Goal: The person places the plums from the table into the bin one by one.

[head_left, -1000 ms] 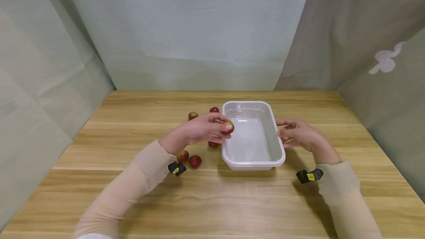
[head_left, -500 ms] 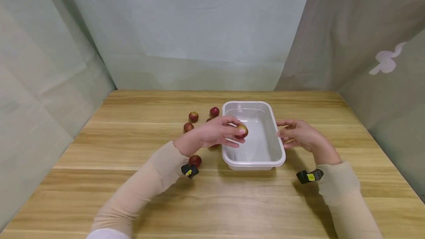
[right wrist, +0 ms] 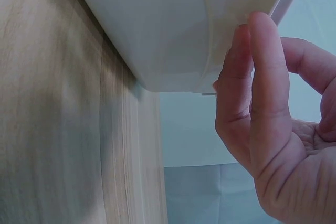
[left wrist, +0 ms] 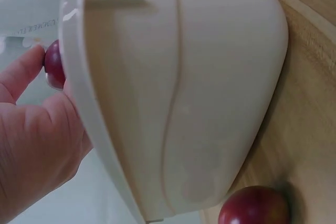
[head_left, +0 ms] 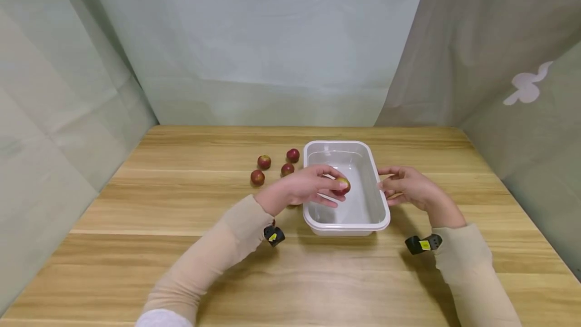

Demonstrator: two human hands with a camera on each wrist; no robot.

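Observation:
My left hand (head_left: 335, 186) pinches a small red fruit (head_left: 343, 185) and holds it over the inside of a white plastic tub (head_left: 347, 226). The left wrist view shows that fruit (left wrist: 53, 66) between my fingertips (left wrist: 23, 72), just past the tub's rim (left wrist: 73, 77). My right hand (head_left: 384, 181) rests with straight fingers against the tub's right side, holding nothing. In the right wrist view its fingers (right wrist: 262, 77) lie by the tub's outer wall (right wrist: 184, 24).
Several loose red fruits lie on the wooden table (head_left: 181, 266) left of the tub, among them fruit (head_left: 264, 161), fruit (head_left: 292, 155) and fruit (head_left: 257, 177). Another fruit (left wrist: 254, 206) sits by the tub's near corner. Grey-green cloth walls close in three sides.
My left hand has carried the fruit to the right, from the tub's left rim to above its inside. The right hand has stayed at the tub's side.

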